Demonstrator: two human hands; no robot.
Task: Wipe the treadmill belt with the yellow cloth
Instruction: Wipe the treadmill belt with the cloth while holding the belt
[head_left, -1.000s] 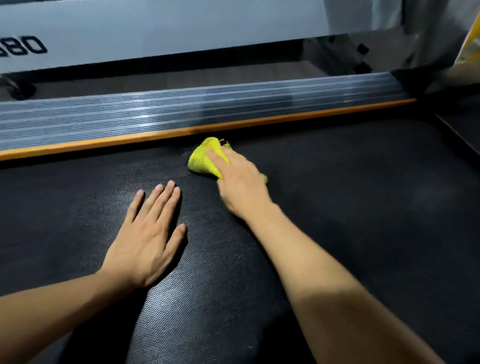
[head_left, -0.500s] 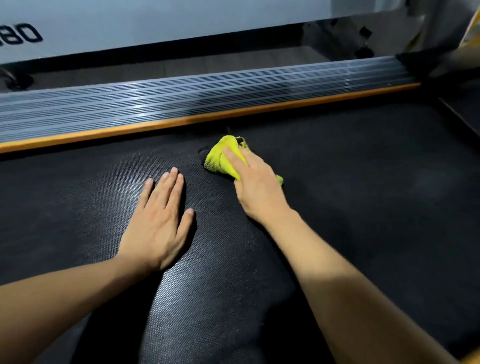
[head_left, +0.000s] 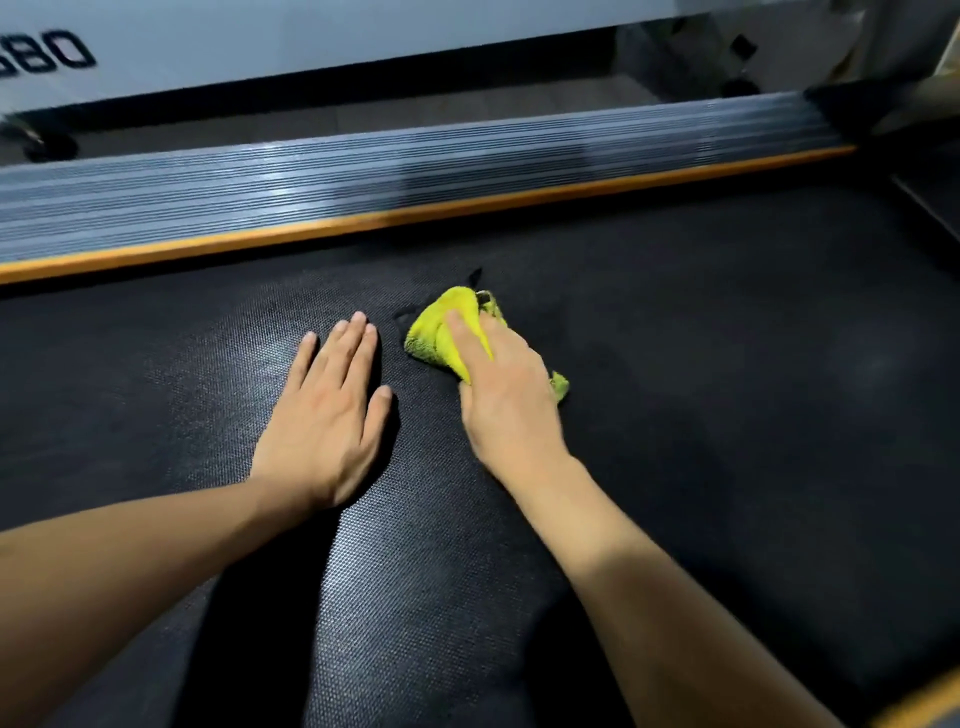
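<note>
Both forearms are seen bare from the lower edge of the view up to the wrists, with no sleeve, cuff or glove worn on either. The left hand is shown with short, trimmed nails at the fingertips and no ring or band on the fingers or wrist. The right hand is likewise left uncovered, and no watch or bracelet is worn at its wrist.

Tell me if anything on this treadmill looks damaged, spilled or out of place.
Nothing stands out. The belt looks intact with no spill visible. The right hand presses the bunched yellow cloth onto it; the left hand lies flat beside it.
</note>
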